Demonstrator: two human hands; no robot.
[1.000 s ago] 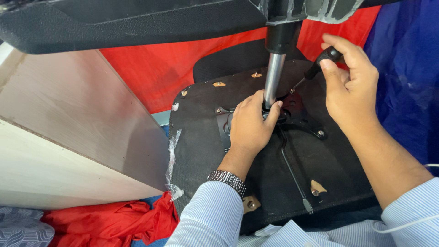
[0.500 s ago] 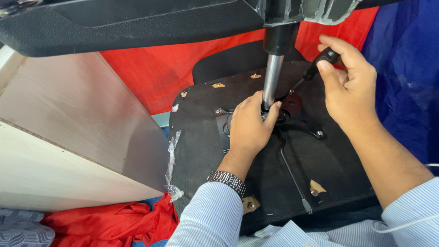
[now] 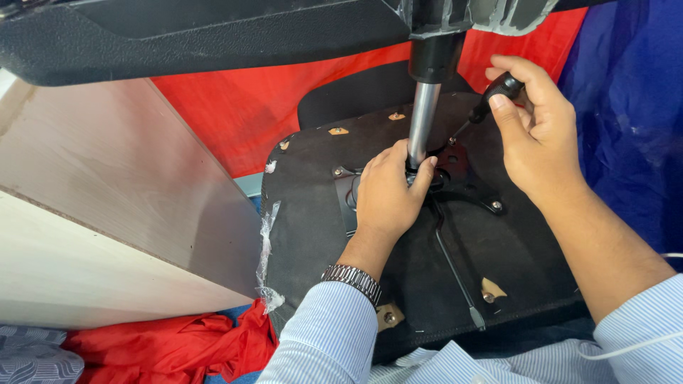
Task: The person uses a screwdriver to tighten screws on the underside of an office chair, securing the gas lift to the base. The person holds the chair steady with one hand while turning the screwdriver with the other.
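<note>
Black-handled screwdriver [image 3: 491, 103] pinched in the right hand [image 3: 537, 135], fingers clenched round the grip, thin shaft slanting down to the black metal mounting plate [image 3: 462, 181] just right of the silver gas-lift column [image 3: 422, 124]. Left hand [image 3: 388, 195] curled at the column's foot, thumb and fingers grasping around its base, pressed to the plate. Underneath, the upturned chair seat [image 3: 306, 213], black fabric underside with small tan tabs along the edge and a shred of clear plastic wrap [image 3: 267, 249] hanging off its left rim. Metal watch [image 3: 352, 279] on the left wrist, striped shirt cuffs below. Red cloth [image 3: 171, 348] bunched at lower left, pale wooden panel [image 3: 107, 213] leaning beside, blue cloth [image 3: 633, 135] at right.
</note>
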